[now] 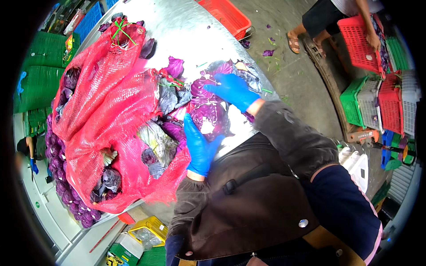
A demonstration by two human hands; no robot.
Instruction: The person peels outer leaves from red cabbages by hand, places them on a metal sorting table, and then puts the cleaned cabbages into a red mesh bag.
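Observation:
My left hand (200,146), in a blue glove, has thumb and fingers spread beside the lower left of a red cabbage head (208,118) on the metal table (179,20). My right hand (233,89), also blue-gloved, reaches over the cabbage's upper side, its fingertips at the purple leaves (201,88); whether it grips one cannot be told. Left of my hands lie red mesh sacks (113,113) with cabbages inside. One sack is tied with green string (120,30). A pale, wilted outer leaf (159,141) lies at a torn opening near my left hand.
Many red cabbages (61,173) are heaped beyond the sacks. A red plastic crate (228,16) stands past the table's far edge. At right, a person (336,16) holds a red basket (359,45) above several crates (392,106) by a wooden pallet (327,83). Another person works at far left.

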